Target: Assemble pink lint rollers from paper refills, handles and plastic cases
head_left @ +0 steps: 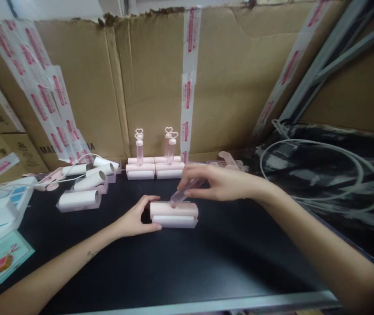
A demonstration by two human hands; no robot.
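Observation:
In the middle of the black table lies a pink-and-white lint roller [173,210], a pink half-cylinder cover over a white roll in a clear case. My left hand [138,218] grips its left end, the thumb at the front and the fingers behind. My right hand [206,181] is closed around a translucent pink tube handle [183,192]. This handle tilts, its lower end touching the top of the pink cover. Whether the two are joined I cannot tell. Behind them stand several similar lint rollers [141,169], some with upright handles [170,151] ending in heart-shaped loops.
White rolls in clear cases [79,200] lie at the left. Beyond them are a white power strip [6,210] with a cable and a teal box [9,253]. Taped cardboard [154,87] walls the back. Coiled white cable [324,142] and a metal frame [324,61] are right.

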